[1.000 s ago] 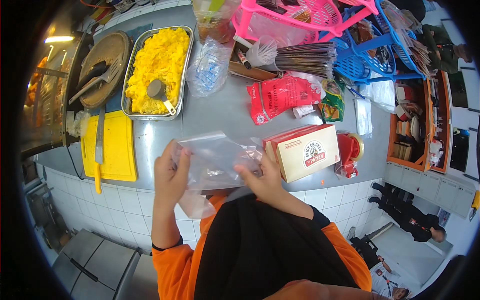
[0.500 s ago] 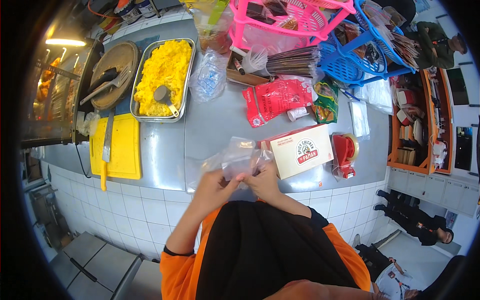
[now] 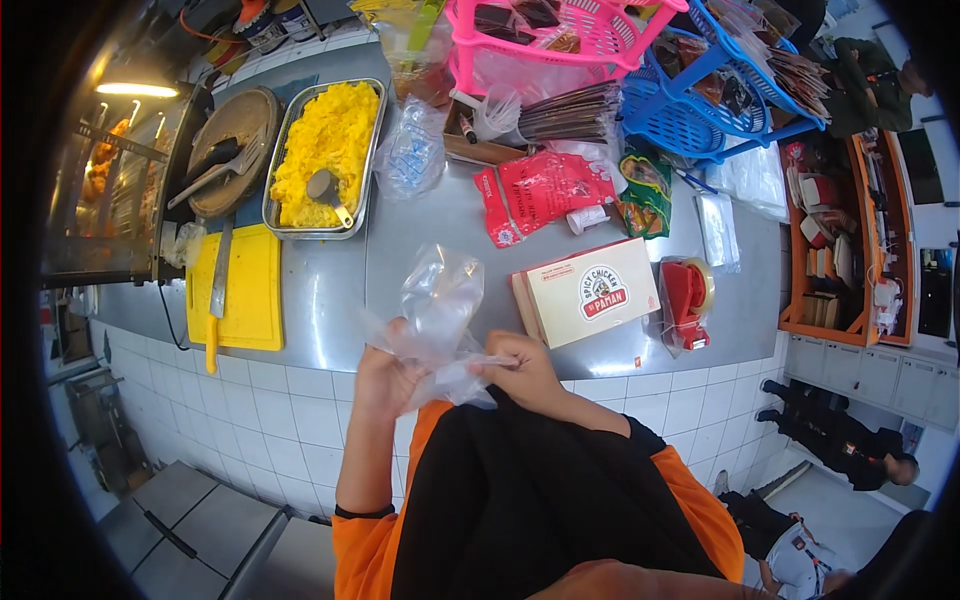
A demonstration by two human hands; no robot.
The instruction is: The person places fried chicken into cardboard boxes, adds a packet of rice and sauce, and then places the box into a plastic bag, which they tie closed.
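My left hand (image 3: pixel 385 380) grips one side of a thin, clear plastic bag or glove (image 3: pixel 440 295); some of its fingers are hidden behind the crumpled film. Opposite it, my right hand (image 3: pixel 525 375) pinches the film's edge between thumb and fingers. The plastic's upper part puffs up above the counter, and loose folds hang between my hands near my black apron (image 3: pixel 500 490). Just beyond my right hand lies a closed cream and red cardboard box (image 3: pixel 590 290). A red tape dispenser (image 3: pixel 685 300) stands to its right.
A steel counter (image 3: pixel 330 290) holds a tray of yellow food (image 3: pixel 325 150), a yellow board (image 3: pixel 255 300) with a knife (image 3: pixel 218 275), and a red plastic package (image 3: pixel 545 195). Pink (image 3: pixel 550 55) and blue baskets (image 3: pixel 690 120) stand behind. Other people (image 3: pixel 850 440) are off right.
Both hands have drawn back toward my body with the clear plastic. My left hand has shifted left, and the film now puffs upward between the hands.
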